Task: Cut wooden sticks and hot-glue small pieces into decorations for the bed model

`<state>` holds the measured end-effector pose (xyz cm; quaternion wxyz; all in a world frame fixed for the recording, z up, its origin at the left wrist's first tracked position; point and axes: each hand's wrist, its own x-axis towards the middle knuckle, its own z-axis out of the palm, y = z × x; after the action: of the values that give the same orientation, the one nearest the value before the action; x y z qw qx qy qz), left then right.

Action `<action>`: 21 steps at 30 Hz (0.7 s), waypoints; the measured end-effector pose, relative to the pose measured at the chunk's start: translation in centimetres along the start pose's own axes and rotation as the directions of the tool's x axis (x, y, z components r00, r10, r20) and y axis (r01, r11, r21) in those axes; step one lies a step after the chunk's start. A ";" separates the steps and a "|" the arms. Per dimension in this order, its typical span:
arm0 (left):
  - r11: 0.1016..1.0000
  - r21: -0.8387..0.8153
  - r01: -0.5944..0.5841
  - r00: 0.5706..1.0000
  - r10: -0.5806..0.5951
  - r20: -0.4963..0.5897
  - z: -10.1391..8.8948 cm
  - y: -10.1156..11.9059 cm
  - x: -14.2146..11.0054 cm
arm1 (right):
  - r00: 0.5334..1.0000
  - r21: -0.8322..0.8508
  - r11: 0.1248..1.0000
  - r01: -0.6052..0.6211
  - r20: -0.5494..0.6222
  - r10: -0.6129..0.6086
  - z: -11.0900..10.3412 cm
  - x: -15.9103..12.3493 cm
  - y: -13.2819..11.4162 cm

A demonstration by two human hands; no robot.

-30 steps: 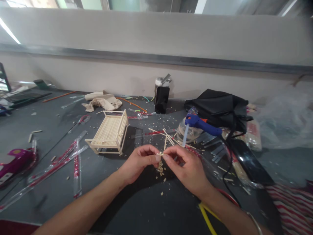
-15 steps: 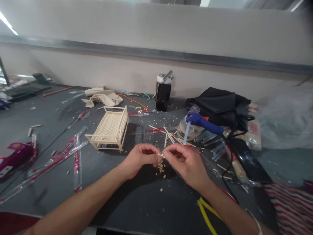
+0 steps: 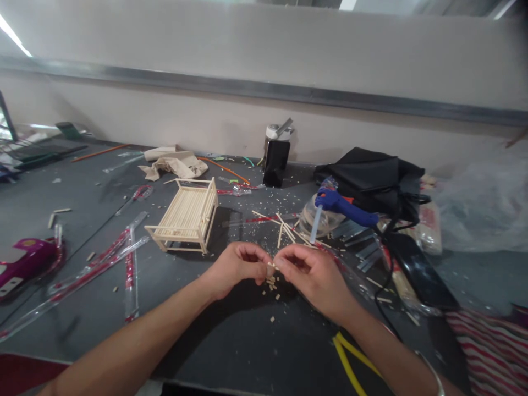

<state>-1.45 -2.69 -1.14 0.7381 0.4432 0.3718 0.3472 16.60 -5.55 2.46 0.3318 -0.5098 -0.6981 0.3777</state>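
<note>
My left hand (image 3: 243,269) is closed in a pinch, its thumb and forefinger on a tiny pale wooden stick piece (image 3: 272,265). The fingertips of my right hand (image 3: 311,272) meet it from the other side, pinched on the same small bit or one touching it; the fingers partly hide it. Just below the fingertips lies a little heap of short cut stick pieces (image 3: 271,284). To the left stands a miniature bed (image 3: 187,212) built of thin wooden sticks, with slats and raised end rails. Longer loose sticks (image 3: 284,228) lie behind my hands.
A blue hot glue gun (image 3: 346,209) rests to the right, near a black bag (image 3: 367,170) and a dark phone (image 3: 421,269). Another phone (image 3: 275,163) leans upright at the back. Plastic wrappers (image 3: 130,264) and a purple tool (image 3: 27,264) lie left. Yellow handles (image 3: 348,363) are in front.
Both hands stay nearly in place, with fingertips together. The small piece between them has shifted slightly; the view has moved only a little.
</note>
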 end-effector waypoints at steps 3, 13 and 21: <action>1.000 0.008 0.006 1.000 -0.006 0.021 -0.1 0.0 0.0 | 0.999 -0.019 1.000 0.016 0.032 -0.015 -0.1 0.1 0.0; 1.000 0.018 0.019 0.999 -0.020 0.040 0.0 0.1 -0.1 | 0.992 -0.039 0.996 0.077 0.101 -0.073 -0.3 0.2 0.2; 1.000 -0.018 0.000 1.000 0.000 0.013 0.0 0.1 0.0 | 0.999 0.022 0.999 0.040 0.036 -0.041 -0.3 0.2 0.0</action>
<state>-1.50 -2.64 -1.02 0.7445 0.4386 0.3638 0.3478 16.78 -5.33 2.65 0.3321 -0.4851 -0.7101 0.3876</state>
